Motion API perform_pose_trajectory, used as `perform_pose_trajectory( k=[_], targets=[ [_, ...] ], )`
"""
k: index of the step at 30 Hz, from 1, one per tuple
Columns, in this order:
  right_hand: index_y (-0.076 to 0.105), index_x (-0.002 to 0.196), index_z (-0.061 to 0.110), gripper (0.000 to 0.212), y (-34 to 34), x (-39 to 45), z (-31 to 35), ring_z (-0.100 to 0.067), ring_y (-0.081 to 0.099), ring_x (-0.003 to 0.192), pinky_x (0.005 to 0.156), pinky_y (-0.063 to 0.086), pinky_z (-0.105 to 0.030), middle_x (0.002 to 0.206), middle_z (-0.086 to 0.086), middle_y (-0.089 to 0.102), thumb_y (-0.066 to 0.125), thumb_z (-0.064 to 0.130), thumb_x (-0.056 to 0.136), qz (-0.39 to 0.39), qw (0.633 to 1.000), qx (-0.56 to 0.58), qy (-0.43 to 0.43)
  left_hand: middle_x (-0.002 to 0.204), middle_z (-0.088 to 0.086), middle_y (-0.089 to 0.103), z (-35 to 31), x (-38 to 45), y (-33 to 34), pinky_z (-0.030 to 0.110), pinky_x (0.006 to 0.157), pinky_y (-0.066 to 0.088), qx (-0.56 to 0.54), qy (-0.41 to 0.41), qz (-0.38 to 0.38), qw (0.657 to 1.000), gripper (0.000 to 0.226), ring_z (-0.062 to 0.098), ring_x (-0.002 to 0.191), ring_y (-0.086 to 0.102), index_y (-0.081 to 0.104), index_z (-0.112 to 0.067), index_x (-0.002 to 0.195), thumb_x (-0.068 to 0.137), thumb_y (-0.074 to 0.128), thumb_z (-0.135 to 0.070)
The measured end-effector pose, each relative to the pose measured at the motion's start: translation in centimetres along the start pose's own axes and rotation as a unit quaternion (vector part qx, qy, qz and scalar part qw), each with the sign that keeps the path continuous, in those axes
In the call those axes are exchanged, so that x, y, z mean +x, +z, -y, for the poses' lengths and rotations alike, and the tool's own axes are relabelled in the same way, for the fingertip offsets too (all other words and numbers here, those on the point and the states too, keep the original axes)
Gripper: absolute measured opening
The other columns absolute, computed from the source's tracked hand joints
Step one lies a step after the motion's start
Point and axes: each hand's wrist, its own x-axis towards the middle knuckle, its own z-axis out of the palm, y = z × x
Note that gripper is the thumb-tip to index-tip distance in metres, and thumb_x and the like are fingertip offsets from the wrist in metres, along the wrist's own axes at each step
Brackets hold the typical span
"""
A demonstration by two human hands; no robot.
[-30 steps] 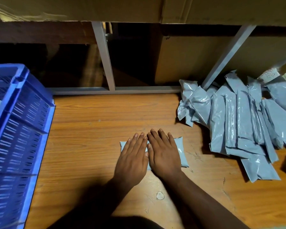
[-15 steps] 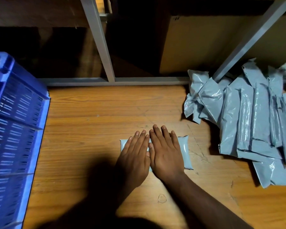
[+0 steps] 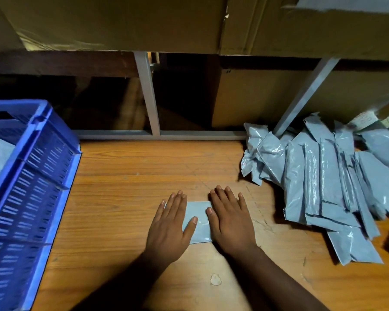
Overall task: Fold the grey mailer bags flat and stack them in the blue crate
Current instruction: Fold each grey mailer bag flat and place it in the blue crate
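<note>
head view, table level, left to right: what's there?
blue crate → left hand → folded grey mailer bag, showing between the two hands → right hand → pile of unfolded grey mailer bags. Both hands press flat on the folded bag.

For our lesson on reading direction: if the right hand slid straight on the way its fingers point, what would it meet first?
The right hand lies flat on the folded grey mailer bag, fingers pointing away from the person. Ahead is bare wooden tabletop, then probably the grey metal frame rail. The pile of mailer bags lies off to the right.
</note>
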Motion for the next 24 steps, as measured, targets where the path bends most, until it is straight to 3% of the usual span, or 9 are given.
perform_pose_trajectory(
  k=[4,14,20,24],
  targets=[
    [0.011,0.165,0.028,0.064,0.6,-1.1,-2.1,-0.013,-0.007,0.159,0.129,-0.001,-0.043,0.172,0.007,-0.001,0.009,0.055,0.108,0.023,1.000,-0.007,0.014,0.171,0.001,0.009,1.5,-0.6,-0.1,0.040,0.126,0.005,0.043,-0.008,0.009,0.999,0.082,0.016,0.157,0.007,0.014,-0.014,0.164,0.103,0.007,-0.069],
    [0.002,0.166,0.024,0.064,1.5,-1.0,-2.3,-0.015,-0.013,0.159,0.129,0.001,-0.046,0.173,0.004,-0.008,0.007,0.051,0.108,0.024,0.999,-0.023,0.011,0.169,0.007,0.019,1.3,-0.4,0.7,0.048,0.126,0.020,0.035,-0.003,-0.012,0.999,0.083,0.024,0.157,0.018,0.024,-0.009,0.161,0.103,0.021,-0.067],
    [-0.002,0.165,0.023,0.064,1.3,-1.0,-2.3,-0.016,-0.017,0.158,0.129,-0.004,-0.046,0.173,0.003,-0.012,0.008,0.051,0.108,0.036,0.999,-0.028,0.004,0.170,0.007,0.017,1.4,-0.4,0.6,0.049,0.126,0.019,0.039,0.004,-0.009,0.999,0.081,0.024,0.157,0.015,0.023,-0.009,0.161,0.103,0.026,-0.065],
    [-0.005,0.165,0.025,0.067,0.9,-1.0,-2.3,-0.013,-0.022,0.156,0.128,-0.007,-0.044,0.171,0.007,-0.018,-0.003,0.054,0.105,0.052,0.999,-0.010,0.002,0.171,0.002,0.006,1.4,-0.7,0.0,0.047,0.128,0.011,0.023,-0.003,0.006,1.000,0.082,0.017,0.158,0.003,0.014,-0.013,0.163,0.103,0.013,-0.068]
  ],
)
